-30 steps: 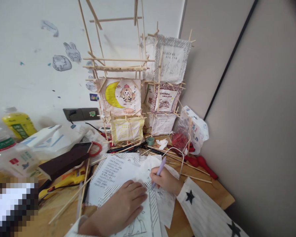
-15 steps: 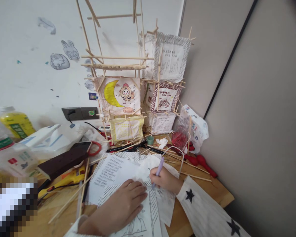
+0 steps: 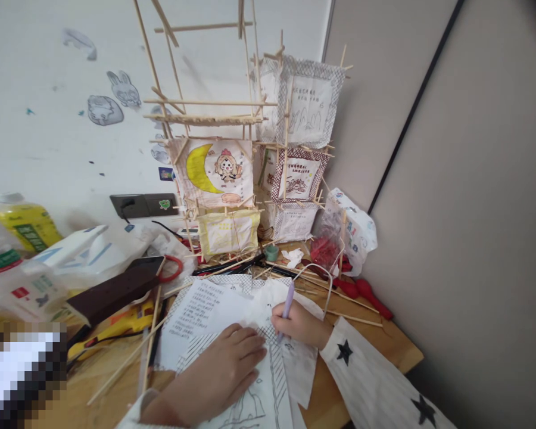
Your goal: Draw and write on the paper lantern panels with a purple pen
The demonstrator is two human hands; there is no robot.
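Note:
In my right hand (image 3: pixel 297 325) is a slim purple pen (image 3: pixel 287 304), held upright with its tip down at the hatched border of a drawing sheet (image 3: pixel 250 402). My left hand (image 3: pixel 232 372) lies flat on that sheet, its fingers stretched out and slightly apart. Line drawings and a striped border show on the paper around the hand, which covers part of it. Beneath and behind lies a page of handwritten lines (image 3: pixel 203 310), with other patterned papers overlapping it.
Behind the papers stand stick frames (image 3: pixel 209 119) with drawn panels (image 3: pixel 218 173). Bottles (image 3: pixel 27 223), a dark box (image 3: pixel 116 289), a yellow glue gun (image 3: pixel 120 328) and loose sticks (image 3: pixel 120 363) crowd the left. Red items and a plastic bag (image 3: pixel 351 226) lie at the right by the grey panel.
The view has shifted very slightly. The pen's tip has moved a touch to the right along the border; my left hand stays in place on the sheet.

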